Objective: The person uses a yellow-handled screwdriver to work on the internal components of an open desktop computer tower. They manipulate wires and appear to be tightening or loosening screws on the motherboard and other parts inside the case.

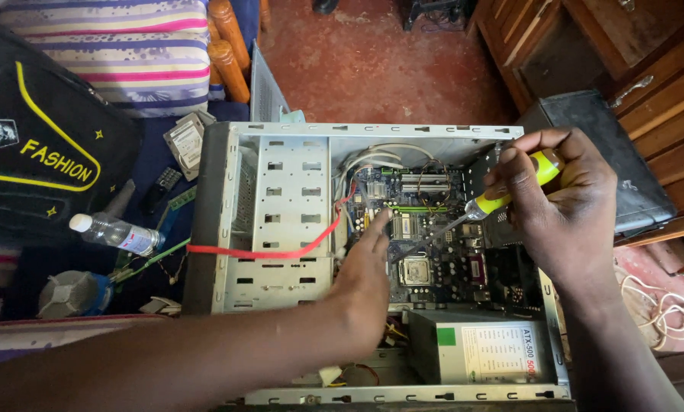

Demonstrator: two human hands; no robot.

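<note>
The yellow-handled screwdriver (502,191) slants across the right half of the open computer case (281,133), its long axis running from the handle at upper right down-left to the tip, which sits on the motherboard (426,229) just above the silver processor socket (416,269). The right hand (563,206) is closed around the handle, fingers wrapped over it and the shaft jutting out below the knuckles. The left hand (365,282) reaches in from the lower left, palm down and fingers spread loose, gripping nothing; its fingertips (382,221) rest on the board near the screwdriver tip. A red flat cable (281,250) crosses the metal drive cage (281,221) toward the board, and white cables loop at the board's upper edge. The grey power supply (479,351) lies at the case's near side, close to both wrists. Outside the case, to the left, lie a clear plastic bottle (117,233), a bare hard drive (185,141) and a black bag (37,152).
</note>
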